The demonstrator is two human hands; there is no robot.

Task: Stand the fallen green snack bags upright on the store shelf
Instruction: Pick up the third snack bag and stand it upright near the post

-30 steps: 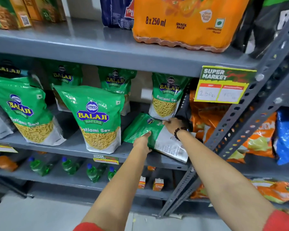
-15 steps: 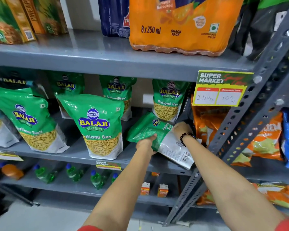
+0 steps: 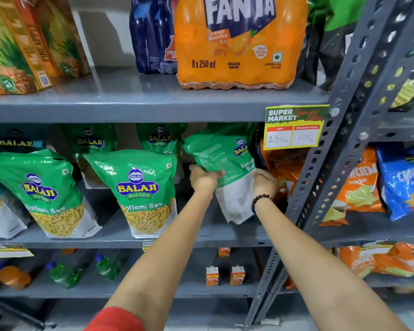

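Observation:
A green Balaji snack bag is held nearly upright at the right end of the middle grey shelf, its white bottom just above the shelf and its back turned partly to me. My left hand grips its left edge. My right hand, with a black bead bracelet on the wrist, grips its right edge. Two more green bags stand upright in the front row, one in the middle and one at the left. Further green bags stand behind them.
A slotted grey upright post rises right of my hands, with a price tag above. Orange snack bags sit just behind the post. An orange Fanta pack and juice cartons fill the shelf above; bottles lie below.
The green bag lay tilted on the shelf under both hands; now it is lifted and turned nearly upright. Both hands rose with it.

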